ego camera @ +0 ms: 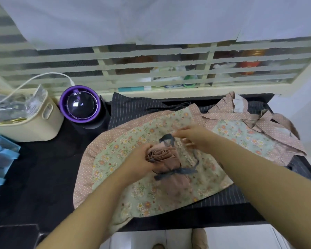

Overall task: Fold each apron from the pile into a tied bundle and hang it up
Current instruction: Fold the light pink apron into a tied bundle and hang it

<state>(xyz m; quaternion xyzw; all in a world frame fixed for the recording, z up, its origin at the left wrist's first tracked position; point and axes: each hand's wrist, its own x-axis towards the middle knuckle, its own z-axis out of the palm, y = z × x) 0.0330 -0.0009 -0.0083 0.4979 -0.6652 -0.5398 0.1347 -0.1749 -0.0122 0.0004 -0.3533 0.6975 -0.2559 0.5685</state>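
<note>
A rolled pink apron bundle (169, 159) lies on top of a spread floral apron (126, 146) with a pink dotted border. A blue-grey strap is tied in a bow (176, 172) around the bundle's middle. My left hand (140, 159) grips the rolled end of the bundle. My right hand (192, 136) pinches a loop of the blue-grey strap (166, 139) at the bundle's far end. A second floral apron (244, 133) with pink ties lies to the right. A dark pinstriped apron (133, 105) lies under them.
The pile rests on a black countertop (48, 169). A purple-rimmed round appliance (79, 105) and a cream basket (34, 121) stand at the back left. Blue boxes (0, 159) sit at the left edge. A slatted cream window grille (151, 69) runs behind.
</note>
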